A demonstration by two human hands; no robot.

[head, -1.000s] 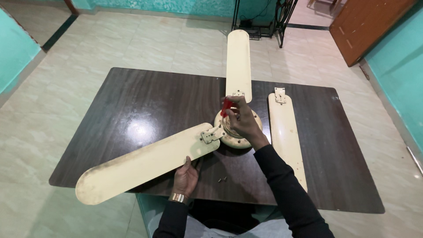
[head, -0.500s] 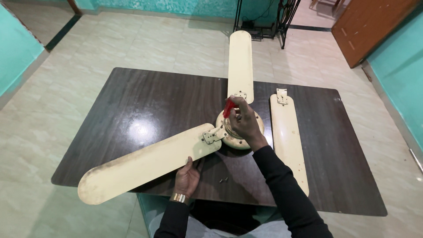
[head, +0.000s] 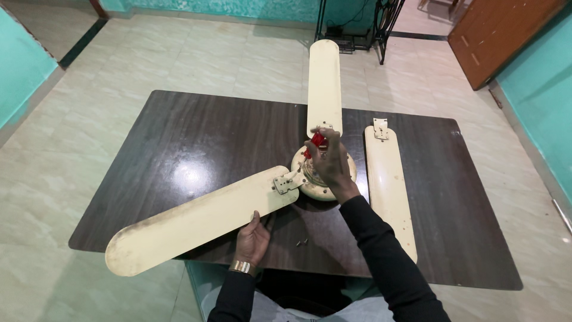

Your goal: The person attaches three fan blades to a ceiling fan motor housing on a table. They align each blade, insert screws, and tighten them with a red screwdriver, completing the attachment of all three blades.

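A cream ceiling fan lies on a dark wooden table [head: 179,143]. Its round motor hub [head: 316,188] sits near the table's middle. My right hand [head: 326,162] is over the hub, closed around a red-handled screwdriver [head: 316,141] whose tip points down toward the bracket [head: 287,182] of the near-left blade. My left hand [head: 252,240] grips the near edge of that long blade [head: 196,223], which reaches out past the table's front left corner. Another blade [head: 325,83] is joined to the hub and points away from me.
A third, detached blade [head: 390,188] lies flat to the right of the hub. Two small screws [head: 301,242] rest on the table by my left hand. A black metal stand [head: 357,24] and a brown door [head: 494,36] are at the far end of the tiled floor.
My hands keep their places on the blade and the screwdriver. The view has shifted slightly, nothing else moved noticeably.
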